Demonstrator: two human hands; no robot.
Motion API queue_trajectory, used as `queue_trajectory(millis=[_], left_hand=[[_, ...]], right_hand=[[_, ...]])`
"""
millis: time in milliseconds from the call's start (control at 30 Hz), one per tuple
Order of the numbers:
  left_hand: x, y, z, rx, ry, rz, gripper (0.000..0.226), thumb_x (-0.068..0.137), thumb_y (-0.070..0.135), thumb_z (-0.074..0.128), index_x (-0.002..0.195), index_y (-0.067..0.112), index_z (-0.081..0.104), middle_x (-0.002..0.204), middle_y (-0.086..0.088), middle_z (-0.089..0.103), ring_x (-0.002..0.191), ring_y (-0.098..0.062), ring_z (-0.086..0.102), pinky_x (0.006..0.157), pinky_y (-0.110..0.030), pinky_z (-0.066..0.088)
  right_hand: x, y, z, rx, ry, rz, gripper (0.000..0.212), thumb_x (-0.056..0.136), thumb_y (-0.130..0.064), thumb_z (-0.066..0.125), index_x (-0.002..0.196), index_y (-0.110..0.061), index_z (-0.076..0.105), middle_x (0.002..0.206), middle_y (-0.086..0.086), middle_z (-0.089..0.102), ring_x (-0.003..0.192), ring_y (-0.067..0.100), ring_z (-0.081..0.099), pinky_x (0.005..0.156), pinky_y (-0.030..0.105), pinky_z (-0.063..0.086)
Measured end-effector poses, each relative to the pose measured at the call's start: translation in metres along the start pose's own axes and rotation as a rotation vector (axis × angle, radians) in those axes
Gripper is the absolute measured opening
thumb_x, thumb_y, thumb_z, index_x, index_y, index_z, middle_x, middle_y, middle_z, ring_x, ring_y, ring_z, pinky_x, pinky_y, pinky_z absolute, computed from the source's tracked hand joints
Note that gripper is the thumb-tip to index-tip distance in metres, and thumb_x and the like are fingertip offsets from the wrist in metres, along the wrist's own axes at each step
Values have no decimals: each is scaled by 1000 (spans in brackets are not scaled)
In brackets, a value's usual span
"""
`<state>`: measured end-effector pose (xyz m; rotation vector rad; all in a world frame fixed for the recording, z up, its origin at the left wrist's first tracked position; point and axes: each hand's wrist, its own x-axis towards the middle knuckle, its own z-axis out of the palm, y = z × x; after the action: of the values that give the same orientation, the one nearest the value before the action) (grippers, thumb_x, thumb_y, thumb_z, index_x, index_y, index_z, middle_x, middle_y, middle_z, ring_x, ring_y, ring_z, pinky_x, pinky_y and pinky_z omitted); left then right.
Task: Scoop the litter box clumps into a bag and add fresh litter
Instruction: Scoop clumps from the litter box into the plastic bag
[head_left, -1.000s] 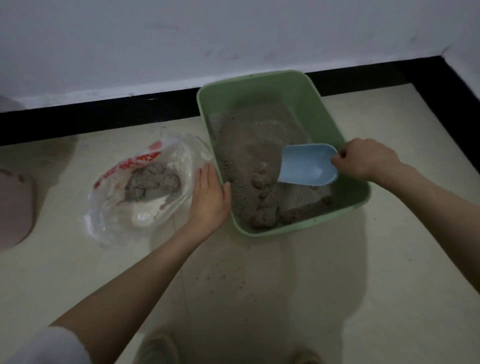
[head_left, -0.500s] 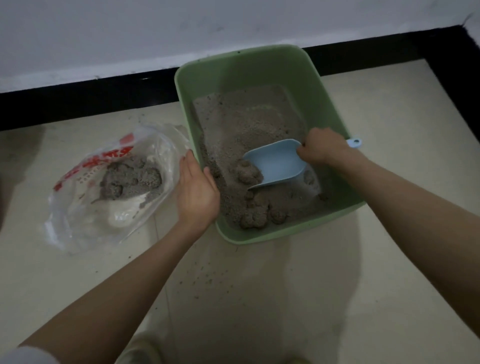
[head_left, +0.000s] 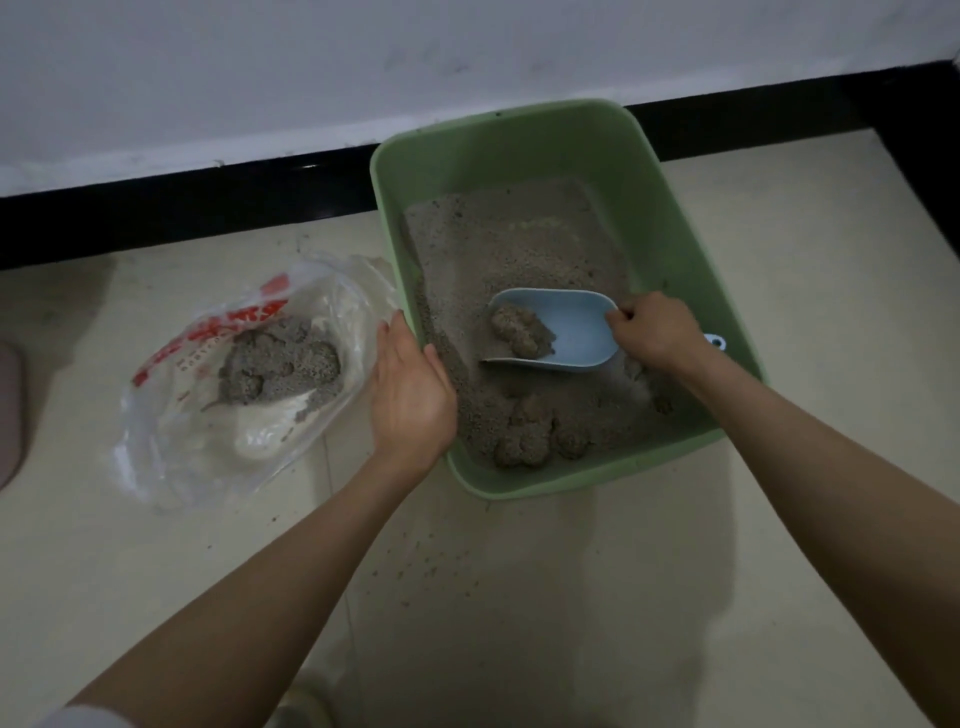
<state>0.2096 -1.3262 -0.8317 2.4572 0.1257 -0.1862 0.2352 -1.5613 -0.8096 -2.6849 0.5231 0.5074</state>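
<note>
Right hand (head_left: 655, 328) clamped on scoop (head_left: 563, 330) handle, 1 clump (head_left: 519, 332) loaded, scoop inside litter box (head_left: 691, 218). Left hand (head_left: 410, 387), fingers straight, rests on box's left rim beside bag (head_left: 234, 379) on the floor. Risk: clump sits near scoop lip; tilting forward while crossing the rim drops it on the floor. Bag mouth is slack, could miss.

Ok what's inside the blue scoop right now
The blue scoop carries one grey-brown clump of litter near its front edge; the rest of its bowl looks bare. The right hand covers the handle end.
</note>
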Motion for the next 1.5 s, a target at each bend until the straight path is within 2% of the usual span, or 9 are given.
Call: queue_trajectory(millis=[133, 300, 467, 700, 867, 1033, 1133, 1267, 1500], left_hand=[[2, -2, 1, -7, -18, -13, 51, 99, 25, 23, 146, 6, 15, 152, -18, 20, 141, -30, 18, 114, -44, 24], [2, 2, -5, 58, -42, 22, 52, 99, 19, 26, 146, 2, 10, 154, -18, 14, 144, -29, 8, 117, -44, 16], [4, 2, -11, 219, -89, 47, 59, 98, 17, 24, 145, 0, -7, 156, -15, -4, 144, -25, -8, 119, -40, 3], [6, 0, -17, 274, -146, 106, 65, 97, 20, 27, 145, 2, -14, 156, -12, -14, 143, -23, -14, 117, -36, -4], [4, -18, -37, 129, -167, 248, 55, 100, 27, 26, 147, 3, 11, 157, -13, 3, 145, -24, -5, 117, -35, 2], [-25, -76, -97, 79, 179, 421, 36, 89, 2, 48, 125, 4, 51, 141, -17, 41, 139, -30, 26, 115, -39, 20], [-26, -119, -129, 172, 334, 274, 47, 83, -1, 56, 128, 1, 46, 137, -22, 43, 136, -37, 28, 113, -45, 23], [-14, -156, -150, 153, 283, 0, 54, 86, 11, 60, 134, 1, 37, 137, -23, 38, 128, -38, 36, 103, -49, 36], [-7, -171, -159, 63, 297, -142, 20, 91, 21, 52, 104, 7, 59, 104, -18, 65, 96, -38, 59, 79, -40, 45]], right_hand=[[-10, 3, -1, 264, 1, 115, 43, 97, -24, 43, 60, -3, 45, 59, 7, 40, 63, 22, 40, 56, 28, 28], [-26, -2, 2, 606, 81, 160, 45, 96, -23, 46, 115, 17, 53, 110, 38, 58, 78, 26, 52, 67, 34, 39], [-37, -13, -8, 590, 136, 146, 39, 97, -21, 43, 63, -5, 51, 65, 16, 49, 72, 24, 45, 66, 27, 29], [-61, -13, -18, 601, 204, 187, 42, 95, -21, 43, 54, -16, 35, 54, 4, 34, 51, 18, 30, 51, 29, 23], [-83, -33, -25, 605, 162, 105, 35, 97, -25, 44, 67, -8, 49, 58, 7, 44, 46, 14, 42, 50, 25, 31], [-100, -66, -9, 575, -38, 7, 37, 98, -28, 43, 84, 0, 64, 60, 11, 56, 36, 0, 50, 50, 22, 38], [-105, -94, -3, 392, -116, -117, 37, 99, -27, 41, 84, -1, 63, 63, 10, 56, 41, 0, 54, 44, 12, 35], [-98, -147, 8, 162, -246, -211, 43, 99, -29, 40, 70, -4, 58, 62, 10, 58, 58, 21, 55, 56, 27, 38], [-92, -237, 48, -51, -274, -226, 31, 97, -27, 39, 76, -7, 52, 58, 4, 54, 51, 15, 57, 63, 27, 48]])
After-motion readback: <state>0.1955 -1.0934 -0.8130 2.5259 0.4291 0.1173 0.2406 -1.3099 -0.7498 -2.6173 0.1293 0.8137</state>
